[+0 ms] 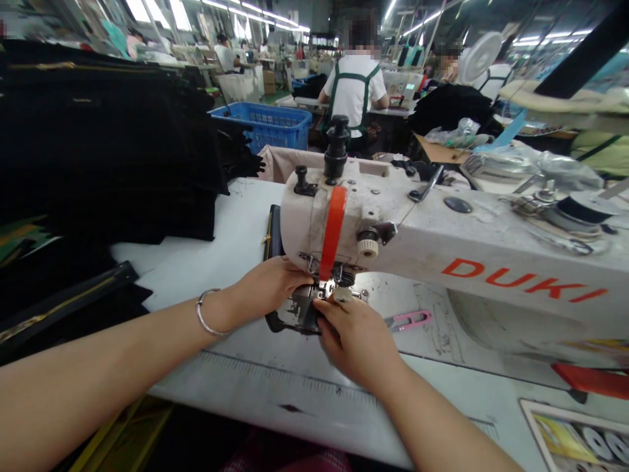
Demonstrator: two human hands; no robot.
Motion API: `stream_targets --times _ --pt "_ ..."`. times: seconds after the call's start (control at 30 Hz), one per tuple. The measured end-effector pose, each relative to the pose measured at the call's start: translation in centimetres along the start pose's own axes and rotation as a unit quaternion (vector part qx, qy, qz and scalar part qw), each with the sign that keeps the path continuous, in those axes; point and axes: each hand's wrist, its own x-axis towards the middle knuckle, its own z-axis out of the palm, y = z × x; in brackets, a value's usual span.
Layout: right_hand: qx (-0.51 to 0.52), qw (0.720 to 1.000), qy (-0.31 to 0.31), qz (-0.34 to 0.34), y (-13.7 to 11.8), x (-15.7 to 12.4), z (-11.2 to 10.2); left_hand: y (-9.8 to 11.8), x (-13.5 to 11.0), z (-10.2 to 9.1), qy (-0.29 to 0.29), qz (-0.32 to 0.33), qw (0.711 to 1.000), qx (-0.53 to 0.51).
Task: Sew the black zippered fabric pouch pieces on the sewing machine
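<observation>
A white sewing machine (472,252) with red lettering stands on the pale table (206,262). My left hand (268,285), a silver bangle on its wrist, rests with curled fingers on a small black fabric piece (295,314) under the needle area. My right hand (354,337) presses the same piece from the near side, fingertips pinched at the presser foot. A narrow black strip with a gold zipper (272,233) runs away behind the needle.
A tall stack of black fabric pieces (108,144) fills the left. More black zippered pieces (63,305) lie at the near left. Pink thread snips (410,320) lie right of my hand. A blue basket (268,124) and seated workers are behind.
</observation>
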Motion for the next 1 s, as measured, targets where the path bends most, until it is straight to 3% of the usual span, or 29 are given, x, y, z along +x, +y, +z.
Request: stream_targets --times 0.33,0.53,0.6,0.7,1.0 --pt "0.020 1.000 -0.001 0.002 0.1 -0.2 -0.2 2.4 -0.3 0.0 0.034 -0.049 0.998 0.011" --pt "0.057 0.998 0.010 -0.023 0.4 -0.4 -0.6 4.9 -3.6 -1.7 -0.030 -0.179 0.978 -0.105" --pt "0.062 0.997 0.010 -0.040 0.6 -0.6 -0.7 6.0 -5.3 -2.0 -0.061 -0.168 0.977 -0.120" --pt "0.065 0.996 0.008 -0.066 0.9 -0.9 -0.9 7.2 -6.8 -1.6 -0.060 -0.132 0.986 -0.082" --pt "0.097 0.986 -0.017 -0.133 1.1 -1.3 -1.3 9.2 -7.0 0.8 0.010 -0.104 0.993 -0.046"
